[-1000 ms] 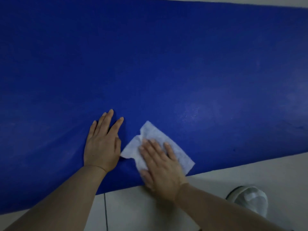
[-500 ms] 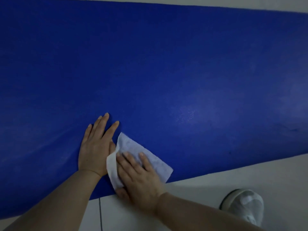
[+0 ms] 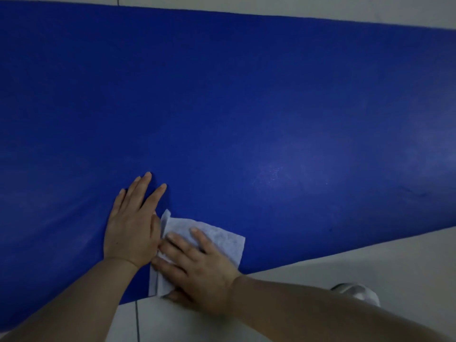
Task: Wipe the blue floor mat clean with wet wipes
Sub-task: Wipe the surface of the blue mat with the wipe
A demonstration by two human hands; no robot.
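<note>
The blue floor mat (image 3: 222, 107) fills most of the view, lying on pale tiles. My left hand (image 3: 133, 225) lies flat on the mat near its front edge, fingers straight and spread. A white wet wipe (image 3: 222, 238) lies on the mat just right of that hand, its lower corner reaching the mat's edge. My right hand (image 3: 197, 270) presses flat on the wipe with straight fingers pointing left, touching my left hand.
Pale floor tiles (image 3: 345, 262) run along the mat's front edge and also show beyond its far edge. A white shoe (image 3: 357, 293) shows at the lower right, partly behind my right forearm.
My right hand has slid the wipe leftward along the mat's front edge until it meets my left hand. The left hand has stayed planted on the mat.
</note>
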